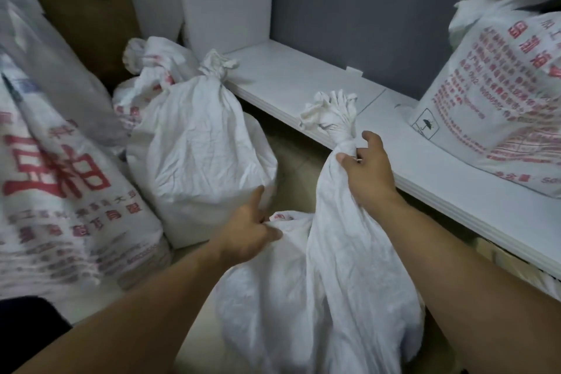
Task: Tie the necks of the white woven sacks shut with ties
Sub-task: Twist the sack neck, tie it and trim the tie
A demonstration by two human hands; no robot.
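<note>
A white woven sack point(328, 282) stands on the floor in front of me, its neck gathered and bunched at the top point(334, 112). My right hand point(368, 170) grips that neck just below the bunch, fingers curled round it. My left hand point(249, 229) pinches a fold of the same sack at its shoulder. Behind it stands a second plain white sack point(197, 161) with its neck point(215, 68) cinched shut. A tie is not plainly visible on either neck.
A large printed sack point(60, 206) leans at the left, with a clear plastic bag point(45, 70) above it. A white shelf board point(303, 82) runs along the grey wall and carries another printed sack point(498, 94). Brown cardboard point(85, 3) stands at the back left.
</note>
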